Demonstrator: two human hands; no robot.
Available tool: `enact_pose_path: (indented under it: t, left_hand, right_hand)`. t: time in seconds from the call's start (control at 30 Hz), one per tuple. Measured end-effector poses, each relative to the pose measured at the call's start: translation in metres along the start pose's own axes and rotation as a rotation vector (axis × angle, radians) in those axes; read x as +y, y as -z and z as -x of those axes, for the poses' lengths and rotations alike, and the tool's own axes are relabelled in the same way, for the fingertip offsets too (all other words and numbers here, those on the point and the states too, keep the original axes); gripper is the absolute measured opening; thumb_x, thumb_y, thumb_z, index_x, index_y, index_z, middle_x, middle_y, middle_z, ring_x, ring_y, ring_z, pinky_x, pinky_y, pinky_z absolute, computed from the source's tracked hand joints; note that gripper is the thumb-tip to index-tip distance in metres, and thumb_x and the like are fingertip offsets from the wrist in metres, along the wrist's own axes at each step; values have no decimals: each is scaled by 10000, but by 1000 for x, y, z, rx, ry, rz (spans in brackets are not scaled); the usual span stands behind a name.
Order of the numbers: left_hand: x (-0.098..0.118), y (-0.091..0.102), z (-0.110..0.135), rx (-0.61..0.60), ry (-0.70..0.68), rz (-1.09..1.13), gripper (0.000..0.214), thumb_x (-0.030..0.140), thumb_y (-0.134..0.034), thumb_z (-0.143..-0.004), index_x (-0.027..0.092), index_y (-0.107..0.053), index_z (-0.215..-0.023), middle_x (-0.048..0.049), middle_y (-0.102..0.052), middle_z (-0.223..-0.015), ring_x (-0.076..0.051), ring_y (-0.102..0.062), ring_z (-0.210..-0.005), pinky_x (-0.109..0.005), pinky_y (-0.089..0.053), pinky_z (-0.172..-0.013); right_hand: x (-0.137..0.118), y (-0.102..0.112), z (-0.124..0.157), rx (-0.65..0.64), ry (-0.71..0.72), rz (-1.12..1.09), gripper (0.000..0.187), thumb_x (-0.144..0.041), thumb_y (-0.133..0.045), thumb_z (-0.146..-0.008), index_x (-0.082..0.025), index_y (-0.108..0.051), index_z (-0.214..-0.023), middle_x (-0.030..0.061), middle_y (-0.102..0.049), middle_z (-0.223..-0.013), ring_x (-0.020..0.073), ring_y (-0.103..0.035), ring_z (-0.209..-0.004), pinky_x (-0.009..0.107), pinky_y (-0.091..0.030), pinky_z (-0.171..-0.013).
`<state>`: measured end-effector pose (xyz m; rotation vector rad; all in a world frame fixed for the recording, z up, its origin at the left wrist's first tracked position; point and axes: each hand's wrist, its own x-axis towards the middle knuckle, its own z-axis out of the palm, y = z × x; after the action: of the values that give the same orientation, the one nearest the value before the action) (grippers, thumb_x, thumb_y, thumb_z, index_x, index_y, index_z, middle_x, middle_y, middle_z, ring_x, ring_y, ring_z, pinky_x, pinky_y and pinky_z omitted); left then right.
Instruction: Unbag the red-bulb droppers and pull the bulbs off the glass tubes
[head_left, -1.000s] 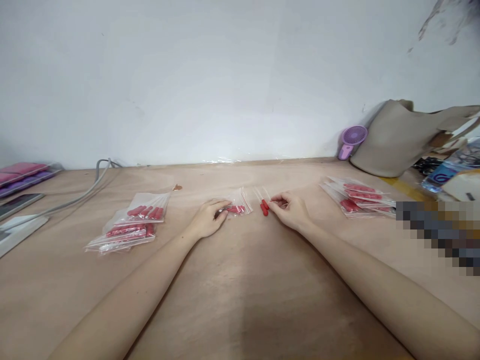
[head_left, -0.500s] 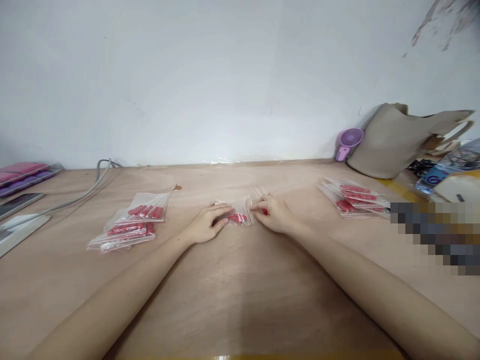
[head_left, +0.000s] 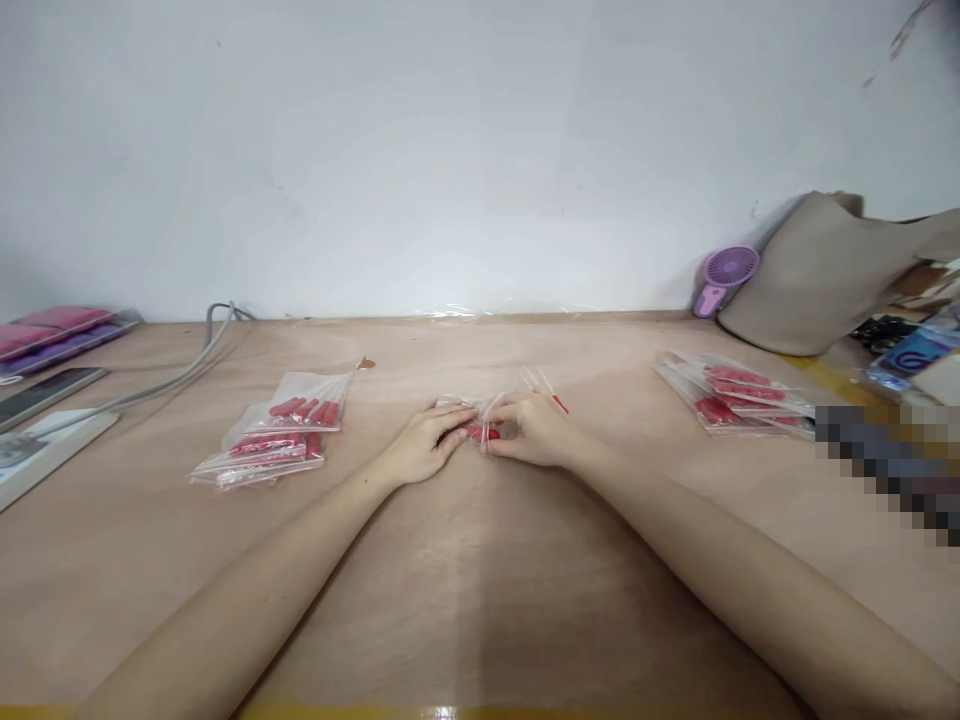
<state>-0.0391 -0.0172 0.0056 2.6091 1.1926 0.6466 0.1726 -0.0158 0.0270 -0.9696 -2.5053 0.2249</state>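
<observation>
A small clear plastic bag [head_left: 480,447] with red pieces in it lies on the table between my two hands. My left hand [head_left: 426,442] presses its fingers and thumb together on the bag's left part. At the bag's right edge, my right hand [head_left: 536,430] has its thumb and fingers curled around a red piece [head_left: 493,434]. Thin white strands [head_left: 541,382] stick out behind the right hand, with a red tip beside them. My right fingers partly hide what they grip.
Filled bags of red pieces are stacked at left [head_left: 274,440] and at right [head_left: 742,390]. Farther left lie a phone [head_left: 52,395], a white box [head_left: 60,450], a grey cable [head_left: 165,388] and pink and purple packs [head_left: 64,335]. A purple fan [head_left: 727,270] leans by a grey bag [head_left: 810,280].
My right hand has shifted slightly left against the bag, its fingers now around a red piece at the edge. The strands behind it show more clearly. The whole view has turned a little left.
</observation>
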Motion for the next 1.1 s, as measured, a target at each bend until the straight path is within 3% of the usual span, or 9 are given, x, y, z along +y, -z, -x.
enact_pose_path:
  t: [0.23, 0.37, 0.67, 0.8, 0.9, 1.0, 1.1]
  left_hand:
    - [-3, 0, 0, 0, 37, -16, 390, 321, -419, -873, 171, -505, -1223, -72, -528, -1264, -199, -448, -1201, -434, -248, -1073]
    - [-4, 4, 0, -15, 29, -13, 443, 351, -424, -868, 159, -461, -1266, -76, -487, -1305, -193, -406, -1236, -401, -242, -1083]
    - [-6, 22, 6, -144, 121, -75, 538, 445, -381, -868, 182, -362, -1337, -56, -410, -1370, -198, -368, -1261, -356, -295, -1052]
    - [0, 33, 5, -210, 260, -222, 542, 441, -342, -872, 154, -369, -1330, -91, -377, -1388, -231, -366, -1260, -362, -310, -1029]
    - [11, 41, 3, -242, 503, -418, 519, 469, -330, -861, 139, -474, -1235, -144, -511, -1258, -305, -495, -1127, -431, -401, -911]
    - [19, 48, 2, -257, 732, -609, 488, 479, -329, -852, 118, -589, -1053, -180, -621, -1030, -348, -578, -957, -458, -451, -758]
    - [13, 51, 2, -109, 686, -718, 395, 380, -355, -858, 108, -615, -977, -186, -607, -1004, -348, -555, -982, -441, -453, -742]
  right_hand:
    - [-1, -11, -3, 26, 92, 194, 172, -284, -481, -869, -188, -608, -934, 58, -637, -1013, 194, -530, -969, 317, -283, -760]
    - [3, -12, -1, 41, 59, 229, 181, -190, -431, -874, -167, -605, -915, 65, -638, -961, 183, -542, -891, 308, -296, -729]
    - [11, 8, 2, 102, 4, -121, 228, -132, -456, -820, -164, -645, -943, 59, -633, -887, 137, -565, -778, 246, -421, -704]
    - [16, 30, 4, 139, -123, -239, 217, -180, -501, -785, -169, -667, -925, 38, -665, -825, 118, -577, -659, 230, -435, -607]
    - [23, 45, 5, 138, -242, -330, 233, -249, -495, -798, -145, -667, -915, 17, -643, -647, 100, -544, -512, 225, -429, -535]
    - [29, 47, 6, 316, -284, -235, 234, -278, -496, -800, -146, -671, -883, 29, -629, -643, 117, -557, -556, 233, -438, -559]
    - [30, 33, 5, 449, -227, -52, 213, -264, -503, -796, -149, -671, -859, 57, -623, -736, 135, -559, -633, 248, -436, -614]
